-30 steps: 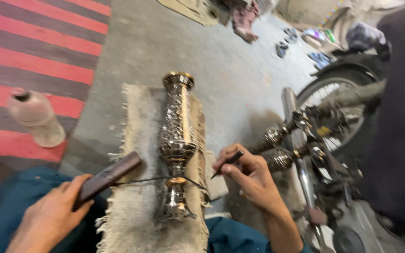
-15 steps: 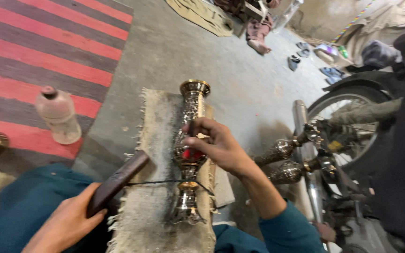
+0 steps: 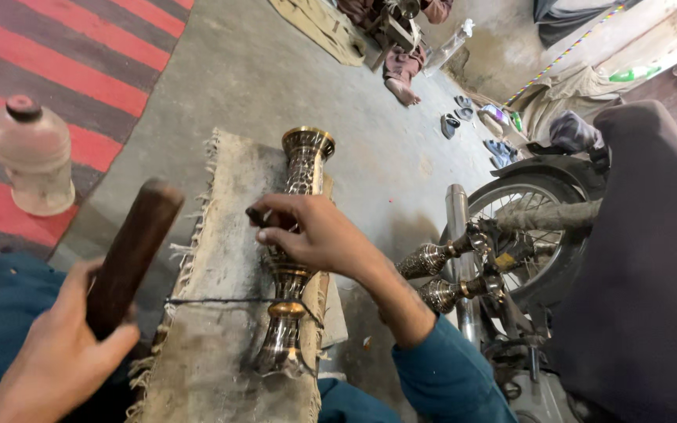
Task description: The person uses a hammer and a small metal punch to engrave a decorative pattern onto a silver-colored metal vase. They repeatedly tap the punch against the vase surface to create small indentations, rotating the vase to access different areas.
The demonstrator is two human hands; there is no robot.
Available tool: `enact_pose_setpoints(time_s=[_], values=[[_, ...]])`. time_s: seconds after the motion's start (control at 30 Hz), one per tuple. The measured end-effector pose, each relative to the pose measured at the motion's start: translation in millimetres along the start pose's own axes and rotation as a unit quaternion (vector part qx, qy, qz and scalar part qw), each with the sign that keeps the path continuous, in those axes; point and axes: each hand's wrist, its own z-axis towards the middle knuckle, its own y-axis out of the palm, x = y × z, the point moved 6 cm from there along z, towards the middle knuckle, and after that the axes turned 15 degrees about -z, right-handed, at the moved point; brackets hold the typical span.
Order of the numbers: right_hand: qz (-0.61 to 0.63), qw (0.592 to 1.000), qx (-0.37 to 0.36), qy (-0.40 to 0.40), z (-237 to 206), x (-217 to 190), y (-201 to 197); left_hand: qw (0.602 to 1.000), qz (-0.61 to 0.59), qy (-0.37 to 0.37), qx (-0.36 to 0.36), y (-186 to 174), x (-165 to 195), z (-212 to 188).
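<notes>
Two hands are working over a vase (image 3: 291, 258) lying on a mat (image 3: 213, 258), its mouth pointing far. Left hand (image 3: 60, 352) is gripping a wooden mallet (image 3: 131, 251), raised as if for striking. Right hand (image 3: 315, 231) is closing on a small tool (image 3: 258, 217), pressing its tip against the vase. A string (image 3: 221, 300) is crossing the vase, seemingly steadying it. A capped bottle (image 3: 33, 157) is standing far left, contents unclear.

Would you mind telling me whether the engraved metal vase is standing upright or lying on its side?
Lying on its side. The vase stretches lengthwise along the burlap mat, its open mouth pointing away, with the right hand resting on it.
</notes>
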Motion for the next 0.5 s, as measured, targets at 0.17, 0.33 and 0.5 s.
enact_pose_setpoints(time_s=[0.17,0.33,0.5], values=[[0.031,0.998,0.009,-0.049,1.9,-4.7,14.6,0.997,-0.046,0.066,0.022,4.7,47.8,2.5],[0.022,0.999,0.033,-0.036,2.5,-6.5,24.1,1.000,-0.030,-0.006,0.006,8.9,43.9,0.1],[-0.011,0.999,0.007,-0.042,9.4,-11.6,29.5,0.999,-0.026,-0.028,-0.033,16.6,31.8,-1.0]])
